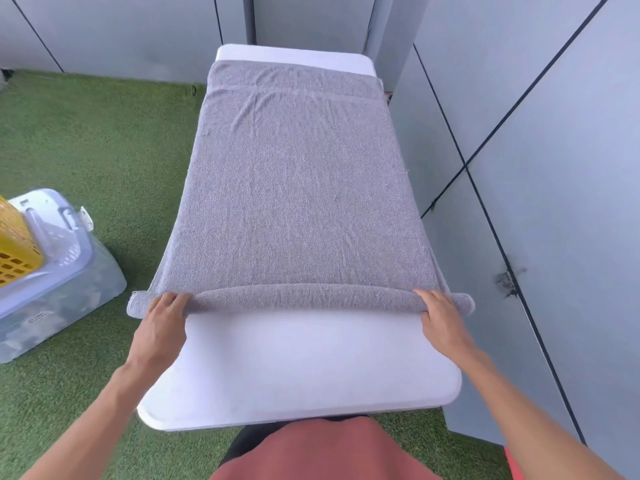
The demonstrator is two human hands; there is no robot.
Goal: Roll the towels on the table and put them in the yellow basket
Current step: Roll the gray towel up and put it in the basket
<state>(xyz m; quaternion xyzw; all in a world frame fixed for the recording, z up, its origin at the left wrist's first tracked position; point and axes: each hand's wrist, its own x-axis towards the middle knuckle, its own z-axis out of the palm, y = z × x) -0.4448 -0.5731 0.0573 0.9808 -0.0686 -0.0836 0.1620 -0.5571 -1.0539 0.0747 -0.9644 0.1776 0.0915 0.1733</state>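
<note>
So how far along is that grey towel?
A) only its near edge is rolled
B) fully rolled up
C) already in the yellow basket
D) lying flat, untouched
A: both hands, left hand and right hand, grip a thin roll at the near edge of the grey towel; the rest lies flat on the white table.

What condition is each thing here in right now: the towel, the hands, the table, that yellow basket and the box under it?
Grey towel: spread flat along the table, near edge rolled into a thin roll.
Left hand: grips the roll's left end.
Right hand: grips the roll's right end.
White table: near part bare, the rest under the towel.
Yellow basket: on the clear box, mostly out of view; contents cannot be told.
Clear plastic box: lidded, on the green turf.
</note>
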